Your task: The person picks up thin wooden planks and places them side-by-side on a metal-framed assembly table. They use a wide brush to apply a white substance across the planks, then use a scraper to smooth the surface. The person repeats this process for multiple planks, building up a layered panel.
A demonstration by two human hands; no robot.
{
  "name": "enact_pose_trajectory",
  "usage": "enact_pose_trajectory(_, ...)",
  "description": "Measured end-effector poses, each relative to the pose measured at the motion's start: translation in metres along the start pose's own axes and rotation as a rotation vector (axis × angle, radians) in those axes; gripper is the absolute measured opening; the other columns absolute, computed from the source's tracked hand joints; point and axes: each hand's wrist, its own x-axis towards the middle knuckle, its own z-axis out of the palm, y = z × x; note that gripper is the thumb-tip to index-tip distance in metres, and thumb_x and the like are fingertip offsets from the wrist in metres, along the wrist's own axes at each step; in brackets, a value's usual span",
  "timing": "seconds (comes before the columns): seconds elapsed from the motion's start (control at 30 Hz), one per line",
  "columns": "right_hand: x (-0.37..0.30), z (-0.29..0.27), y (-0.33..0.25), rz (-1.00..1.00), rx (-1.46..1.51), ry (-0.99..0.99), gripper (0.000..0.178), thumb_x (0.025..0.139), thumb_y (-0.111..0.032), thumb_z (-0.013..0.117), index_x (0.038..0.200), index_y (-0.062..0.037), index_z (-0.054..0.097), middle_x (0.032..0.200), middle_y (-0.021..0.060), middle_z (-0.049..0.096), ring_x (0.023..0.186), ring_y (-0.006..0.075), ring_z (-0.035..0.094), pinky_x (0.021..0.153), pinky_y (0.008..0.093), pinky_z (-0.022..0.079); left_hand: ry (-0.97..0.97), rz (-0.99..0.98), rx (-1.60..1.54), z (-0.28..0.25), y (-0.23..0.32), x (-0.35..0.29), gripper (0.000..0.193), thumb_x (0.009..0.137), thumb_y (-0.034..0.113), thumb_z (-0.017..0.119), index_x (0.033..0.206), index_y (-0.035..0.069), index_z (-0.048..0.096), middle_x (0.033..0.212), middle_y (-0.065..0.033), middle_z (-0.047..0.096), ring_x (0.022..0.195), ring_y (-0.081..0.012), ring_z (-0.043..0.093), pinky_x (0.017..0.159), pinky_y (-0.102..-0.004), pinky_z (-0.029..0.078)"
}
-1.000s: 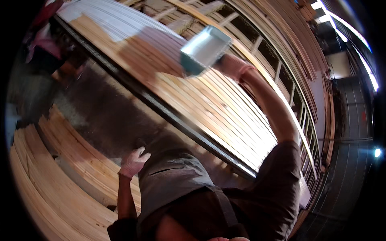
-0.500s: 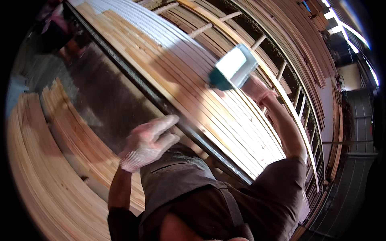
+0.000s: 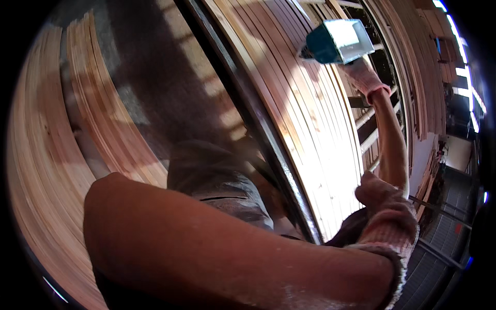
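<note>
Head view: nearest, the pink-white knit-gloved left hand (image 3: 386, 214) overlaps the bare right forearm (image 3: 391, 139), finger spread unclear; beyond, the gloved right hand (image 3: 363, 77) clamps a teal box-shaped container (image 3: 324, 42) above pale wooden strips (image 3: 305, 134), near the black-railed bench (image 3: 249, 109)'s far long edge.

The teal container (image 3: 324, 45) partly hides the gloved right hand (image 3: 365, 78).

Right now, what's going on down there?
A person's right hand, in a pale pinkish knit glove, holds a teal box-shaped container with a pale interior above a row of long, light wooden strips. The gloved left hand is crossed over beside the right arm; whether they touch is unclear. More long, light-brown wooden boards lie on the person's left.
</note>
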Motion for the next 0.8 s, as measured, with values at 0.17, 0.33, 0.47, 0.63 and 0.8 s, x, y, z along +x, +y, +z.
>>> enact_pose_trajectory(0.17, -0.090, -0.005, 0.025, -0.201, 0.035, 0.047, 0.035, 0.096, -0.031, 0.065, 0.111, 0.0012, 0.069, 0.091, 0.0167, 0.074, 0.082, 0.0227, 0.071, 0.075, 0.0354, 0.057, -0.029, -0.026, -0.057, 0.047, 0.064, 0.073, 0.030, 0.093, 0.035, 0.062, 0.097, 0.006, 0.065, 0.098, -0.0109, 0.068, 0.083, -0.0238, 0.068, 0.063, -0.0400, 0.057)
enact_pose_trajectory(0.33, -0.245, -0.021, 0.077, -0.169, -0.526, -0.231, 0.037, 0.102, -0.019, 0.058, 0.134, -0.0002, 0.056, 0.123, 0.0150, 0.065, 0.118, 0.0239, 0.059, 0.102, 0.0353, 0.048, -0.087, -0.060, -0.065, 0.086, 0.141, 0.138, 0.029, 0.091, 0.036, 0.064, 0.091, 0.007, 0.063, 0.095, -0.0102, 0.068, 0.085, -0.0237, 0.069, 0.063, -0.0401, 0.056)
enact_pose_trajectory(0.47, -0.410, 0.017, 0.231, -0.243, -0.461, -0.214, 0.058, 0.100, -0.002, 0.058, 0.152, -0.0048, 0.034, 0.149, 0.0106, 0.048, 0.136, 0.0217, 0.048, 0.115, 0.0344, 0.041, -0.140, -0.076, -0.086, 0.120, 0.209, 0.187, 0.030, 0.089, 0.037, 0.065, 0.086, 0.008, 0.061, 0.093, -0.0096, 0.067, 0.086, -0.0237, 0.069, 0.063, -0.0401, 0.056)
enact_pose_trajectory(0.63, -0.448, 0.014, 0.262, -0.291, -0.145, -0.093, 0.060, 0.098, -0.008, 0.062, 0.152, -0.0056, 0.036, 0.153, 0.0119, 0.045, 0.136, 0.0214, 0.047, 0.115, 0.0342, 0.041, -0.164, -0.165, -0.101, 0.149, 0.242, 0.189, 0.031, 0.087, 0.039, 0.066, 0.081, 0.009, 0.059, 0.091, -0.0089, 0.066, 0.088, -0.0236, 0.069, 0.062, -0.0401, 0.055)
enact_pose_trajectory(0.8, -0.440, -0.004, 0.150, 0.016, -0.239, -0.193, 0.028, 0.102, -0.015, 0.055, 0.125, -0.0026, 0.064, 0.115, 0.0170, 0.069, 0.105, 0.0249, 0.065, 0.094, 0.0362, 0.054, -0.184, -0.535, -0.121, 0.198, 0.298, 0.185, 0.033, 0.085, 0.040, 0.067, 0.075, 0.011, 0.057, 0.088, -0.0081, 0.065, 0.089, -0.0235, 0.070, 0.062, -0.0401, 0.054)
